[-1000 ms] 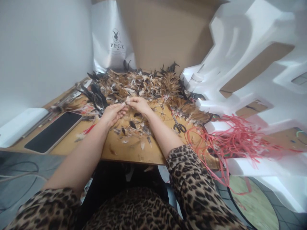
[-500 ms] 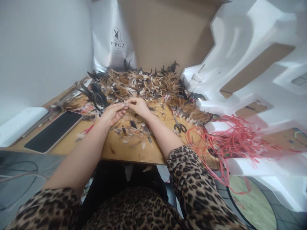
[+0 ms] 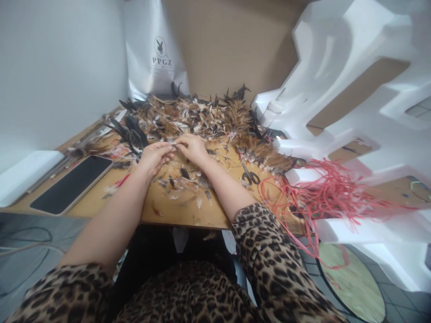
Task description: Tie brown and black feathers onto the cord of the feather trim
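Note:
Over the wooden table, my left hand [image 3: 155,158] and my right hand [image 3: 192,148] meet at their fingertips. Both are closed in a pinch on a small pale piece [image 3: 173,144] that looks like a feather; the fingers hide most of it. Just beyond them spreads a large heap of brown, white and black feathers [image 3: 191,114]. Longer black feathers [image 3: 132,132] lie to the left of my hands. Loose feather bits [image 3: 183,184] are scattered on the tabletop between my forearms.
A phone [image 3: 72,185] lies at the left, beside a white foam block [image 3: 32,175]. Right of my right forearm are scissors [image 3: 250,175] and tangled red ribbon [image 3: 333,188]. White foam packing [image 3: 323,54] rises at the right; a silver bag [image 3: 151,49] stands behind.
The view has shifted slightly, so everything sits a little farther left. My hands keep their pinch together, with only a slight movement of the fingers.

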Tool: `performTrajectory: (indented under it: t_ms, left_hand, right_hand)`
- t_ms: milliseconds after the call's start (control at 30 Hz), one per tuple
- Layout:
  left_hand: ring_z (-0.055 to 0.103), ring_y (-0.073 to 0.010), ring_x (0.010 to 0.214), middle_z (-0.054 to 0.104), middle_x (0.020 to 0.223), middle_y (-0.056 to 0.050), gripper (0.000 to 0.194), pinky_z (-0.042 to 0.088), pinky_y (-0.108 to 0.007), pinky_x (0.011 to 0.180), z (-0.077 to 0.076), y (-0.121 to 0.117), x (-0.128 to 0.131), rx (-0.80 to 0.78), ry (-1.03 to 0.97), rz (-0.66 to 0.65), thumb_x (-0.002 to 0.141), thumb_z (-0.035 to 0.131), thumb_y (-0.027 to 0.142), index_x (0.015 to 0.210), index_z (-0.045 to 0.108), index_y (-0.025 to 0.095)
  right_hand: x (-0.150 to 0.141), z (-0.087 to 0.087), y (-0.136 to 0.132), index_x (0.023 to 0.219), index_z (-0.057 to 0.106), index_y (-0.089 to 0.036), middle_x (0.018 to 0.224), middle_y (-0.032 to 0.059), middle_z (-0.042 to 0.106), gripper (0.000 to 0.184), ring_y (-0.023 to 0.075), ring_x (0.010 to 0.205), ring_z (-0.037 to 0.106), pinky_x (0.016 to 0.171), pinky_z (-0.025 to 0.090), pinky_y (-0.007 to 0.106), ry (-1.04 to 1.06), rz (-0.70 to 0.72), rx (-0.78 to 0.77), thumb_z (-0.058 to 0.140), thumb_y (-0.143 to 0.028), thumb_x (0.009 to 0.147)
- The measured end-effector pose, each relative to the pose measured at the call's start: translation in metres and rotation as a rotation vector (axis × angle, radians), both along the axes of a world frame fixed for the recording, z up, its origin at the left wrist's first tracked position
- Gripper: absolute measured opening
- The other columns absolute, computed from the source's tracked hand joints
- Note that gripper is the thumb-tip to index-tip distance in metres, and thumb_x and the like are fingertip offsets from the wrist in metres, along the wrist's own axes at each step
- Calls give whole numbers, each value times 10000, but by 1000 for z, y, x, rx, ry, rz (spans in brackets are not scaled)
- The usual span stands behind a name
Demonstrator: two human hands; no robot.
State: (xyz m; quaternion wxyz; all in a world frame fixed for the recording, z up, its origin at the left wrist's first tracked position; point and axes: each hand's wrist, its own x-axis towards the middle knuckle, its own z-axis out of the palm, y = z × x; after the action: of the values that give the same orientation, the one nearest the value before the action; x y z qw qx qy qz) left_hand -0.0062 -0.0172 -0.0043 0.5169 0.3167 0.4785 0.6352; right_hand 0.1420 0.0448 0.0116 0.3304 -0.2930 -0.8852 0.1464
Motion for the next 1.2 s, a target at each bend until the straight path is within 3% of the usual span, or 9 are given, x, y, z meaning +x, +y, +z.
performTrajectory:
  t_ms: [167, 333, 600, 733, 833, 933, 1067, 1133, 1200]
  left_hand:
    - [586, -54, 498, 665, 651, -57, 104, 428, -106, 437, 2, 1, -2, 14, -114, -18, 641, 672, 42, 736, 649, 76]
    - [590, -47, 503, 670, 666, -89, 100, 452, -85, 453, 4, 1, -2, -39, -172, -102, 716, 592, -20, 719, 663, 50]
    - [580, -45, 479, 666, 652, -86, 77, 446, -79, 427, 2, 0, 0, -67, -155, -161, 724, 616, 2, 708, 670, 54]
    - [589, -53, 490, 663, 628, -83, 111, 462, -92, 463, 1, 1, 1, -62, -168, -128, 710, 597, -31, 727, 654, 63]
    - [582, -50, 486, 663, 624, -77, 132, 464, -97, 469, 3, 1, 1, -38, -209, -69, 718, 576, -45, 720, 629, 76]
    - [583, -49, 504, 659, 636, -64, 149, 459, -96, 465, 6, 0, 0, -12, -266, -49, 729, 558, -48, 721, 614, 89]
    - [575, -37, 520, 641, 642, -47, 168, 456, -80, 476, 7, 1, -2, 9, -331, -84, 746, 532, -47, 728, 620, 96]
    - [569, -28, 520, 636, 647, -40, 175, 456, -71, 485, 7, 1, -3, 10, -345, -110, 749, 529, -48, 727, 622, 99]
    - [564, -24, 514, 637, 655, -39, 168, 455, -66, 487, 6, 0, -4, 14, -338, -156, 745, 543, -47, 742, 632, 95]
  right_hand:
    - [10, 3, -1, 1036, 682, -227, 1147, 80, 622, 303, 199, 1083, 489, 946, 275, 349, -173, -156, 233, 411, -305, 925]
    - [11, -1, 0, 1037, 676, -270, 1183, 69, 597, 352, 212, 1101, 448, 961, 226, 382, -236, -147, 369, 344, -343, 945]
    - [8, -7, -1, 1033, 670, -278, 1232, 65, 569, 326, 217, 1154, 423, 998, 211, 408, -305, -123, 402, 362, -328, 940]
    - [7, -4, -6, 1114, 637, -277, 1279, 69, 537, 323, 210, 1209, 403, 1027, 226, 387, -290, -159, 337, 371, -316, 937]
    - [5, -1, -3, 1250, 549, -219, 1323, 106, 496, 372, 210, 1235, 407, 1025, 286, 353, -97, -286, 189, 419, -303, 911]
    - [2, 0, 5, 1194, 566, -151, 1195, 114, 585, 357, 175, 1088, 534, 941, 401, 307, 244, -329, -174, 468, -274, 873]
    - [-4, 1, 9, 962, 637, -132, 833, 35, 674, 222, 87, 685, 587, 682, 470, 224, 527, -125, -893, 600, -269, 792]
    - [-7, 1, 7, 900, 642, -144, 750, 7, 667, 212, 66, 604, 565, 590, 439, 192, 579, -6, -1099, 676, -271, 734]
    - [-9, 2, 3, 873, 636, -156, 717, -5, 665, 236, 65, 591, 566, 544, 414, 176, 631, 83, -1194, 724, -275, 689]
